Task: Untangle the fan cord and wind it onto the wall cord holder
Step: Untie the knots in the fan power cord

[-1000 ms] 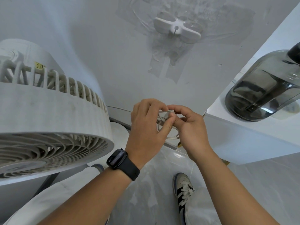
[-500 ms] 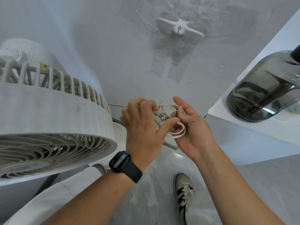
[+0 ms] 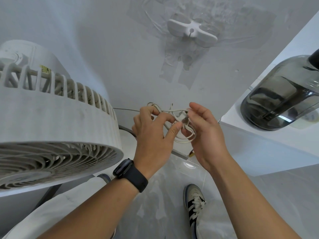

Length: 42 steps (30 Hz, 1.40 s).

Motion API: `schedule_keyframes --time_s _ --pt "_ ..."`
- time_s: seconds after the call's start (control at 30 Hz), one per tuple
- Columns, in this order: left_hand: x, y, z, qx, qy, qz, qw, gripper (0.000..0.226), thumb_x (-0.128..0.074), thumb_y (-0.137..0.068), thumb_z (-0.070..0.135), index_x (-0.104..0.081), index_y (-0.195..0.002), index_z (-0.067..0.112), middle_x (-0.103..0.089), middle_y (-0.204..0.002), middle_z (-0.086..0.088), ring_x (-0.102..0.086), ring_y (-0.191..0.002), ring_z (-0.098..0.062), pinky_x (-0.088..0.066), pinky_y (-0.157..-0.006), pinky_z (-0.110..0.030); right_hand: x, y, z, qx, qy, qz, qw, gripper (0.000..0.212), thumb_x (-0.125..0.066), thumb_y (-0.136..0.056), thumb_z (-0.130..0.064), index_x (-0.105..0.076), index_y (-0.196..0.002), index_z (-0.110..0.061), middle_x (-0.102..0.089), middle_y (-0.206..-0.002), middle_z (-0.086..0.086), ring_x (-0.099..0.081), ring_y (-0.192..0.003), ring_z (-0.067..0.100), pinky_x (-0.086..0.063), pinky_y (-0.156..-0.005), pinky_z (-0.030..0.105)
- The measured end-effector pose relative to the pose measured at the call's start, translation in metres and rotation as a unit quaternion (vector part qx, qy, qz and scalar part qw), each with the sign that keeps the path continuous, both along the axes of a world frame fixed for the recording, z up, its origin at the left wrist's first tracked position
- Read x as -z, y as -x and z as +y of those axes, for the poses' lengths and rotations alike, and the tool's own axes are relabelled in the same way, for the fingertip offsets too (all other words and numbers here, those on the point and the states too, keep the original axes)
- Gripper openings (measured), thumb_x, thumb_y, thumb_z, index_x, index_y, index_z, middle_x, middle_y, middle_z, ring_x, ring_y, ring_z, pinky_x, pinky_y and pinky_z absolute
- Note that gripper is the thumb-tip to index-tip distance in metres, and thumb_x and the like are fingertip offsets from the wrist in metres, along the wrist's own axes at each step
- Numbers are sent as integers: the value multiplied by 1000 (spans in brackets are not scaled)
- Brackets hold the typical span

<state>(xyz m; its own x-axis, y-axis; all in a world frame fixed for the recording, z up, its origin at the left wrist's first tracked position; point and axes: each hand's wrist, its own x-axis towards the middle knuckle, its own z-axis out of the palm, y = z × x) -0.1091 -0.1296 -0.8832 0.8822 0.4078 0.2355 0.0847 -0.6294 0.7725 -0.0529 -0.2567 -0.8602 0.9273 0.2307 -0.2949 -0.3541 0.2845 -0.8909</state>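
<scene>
The fan cord (image 3: 179, 133) is sitting as a thin, rubbery off-white tangle between both hands, in mid-air in front of the wall and just right of the fan. Its loops are crossing over one another, with one smooth loop drooping below the fingers and one strand running left toward the fan. The left hand (image 3: 151, 135) is curling its fingers round a bunch of the loops, thumb pressing in from below. The right hand (image 3: 205, 133) is pinching the tangle near a small pale block, probably the plug, between thumb and bent fingers, while its upper fingers are reaching loosely upward. The two hands are working close together, nearly touching.

A matte black watch (image 3: 130, 175) with a rounded rectangular face is wrapping the left wrist. The fan (image 3: 57, 131) is looming at the left, a dusty cream plastic drum with ribbed sides and a curved-spoke grille. High on the wall, the wall cord holder (image 3: 191, 31) is showing as a glossy white, bone-shaped bracket over crinkled clear tape. At the right, a smoky translucent jug (image 3: 279, 99) is resting on a smooth white ledge (image 3: 259, 135). Below, a striped lace-up shoe (image 3: 195, 202) is standing on the glossy pale floor.
</scene>
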Motion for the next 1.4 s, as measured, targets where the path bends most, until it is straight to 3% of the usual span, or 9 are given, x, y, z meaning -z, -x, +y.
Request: schedule_keyframes --time_s 0.13,0.3,0.43,0.63,0.8,1.0,1.07,1.23,1.4 --pt "0 0 1 -3 27 16 1000 16 -65 -95 46 -68 -100 31 -37 -113 7 -34 -110 -13 -28 -98 -29 -3 6 -2 -52 243 -176 953 26 -74 -92 -22 -59 -111 -33 -66 -113 -11 -69 -98 17 -60 -79 28" --pt "-1 0 4 -11 70 12 997 8 -62 -99 39 -65 -97 32 -39 -112 6 -36 -110 -12 -26 -92 -16 -7 6 -8 -89 233 -212 945 32 -77 -90 -26 -60 -115 -36 -65 -112 -24 -67 -97 6 -55 -74 19" --pt "0 -3 3 1 92 25 995 10 -62 -99 36 -65 -94 28 -39 -112 8 -35 -110 -10 -34 -99 -29 -5 2 -14 -112 306 -237 915 40 -79 -87 -36 -59 -121 -40 -62 -114 -24 -63 -95 4 -57 -77 21" --pt "4 -5 5 8 68 17 997 35 -46 -97 49 -63 -88 21 -39 -108 7 -36 -106 -11 -41 -99 -38 0 2 -15 -86 367 -298 877 30 -71 -96 -28 -71 -125 -27 -70 -104 -14 -68 -90 7 -58 -84 32" --pt "6 -5 1 14 62 3 998 40 -39 -96 53 -60 -87 20 -39 -108 6 -40 -106 -14 -43 -99 -44 3 1 -9 -61 282 -182 940 20 -64 -100 -20 -73 -118 -27 -74 -98 -7 -72 -88 15 -59 -85 32" --pt "7 -5 -2 22 26 -19 999 42 -36 -103 44 -63 -87 16 -45 -107 4 -49 -103 -18 -46 -94 -50 13 7 2 -32 369 -249 895 34 -44 -108 -19 -64 -136 -20 -66 -110 -6 -69 -99 17 -56 -94 40" --pt "9 -6 -1 23 34 -18 999 44 -35 -103 45 -65 -88 16 -46 -108 5 -51 -104 -18 -47 -95 -50 13 6 4 -26 367 -225 902 35 -43 -108 -19 -66 -134 -21 -68 -112 -5 -69 -101 17 -55 -94 40" --pt "6 -4 0 49 77 -36 995 43 -35 -104 43 -67 -91 17 -50 -115 7 -51 -115 -19 -44 -103 -48 11 3 5 -3 295 -117 948 31 -44 -106 -13 -74 -115 -17 -74 -90 -6 -72 -72 11 -58 -72 32" --pt "-1 -5 0 62 140 -18 988 28 -42 -109 31 -65 -96 22 -50 -117 6 -53 -115 -14 -41 -99 -20 10 -2 0 10 227 -78 971 20 -54 -105 -18 -70 -116 -21 -76 -91 -2 -70 -69 14 -61 -76 34"
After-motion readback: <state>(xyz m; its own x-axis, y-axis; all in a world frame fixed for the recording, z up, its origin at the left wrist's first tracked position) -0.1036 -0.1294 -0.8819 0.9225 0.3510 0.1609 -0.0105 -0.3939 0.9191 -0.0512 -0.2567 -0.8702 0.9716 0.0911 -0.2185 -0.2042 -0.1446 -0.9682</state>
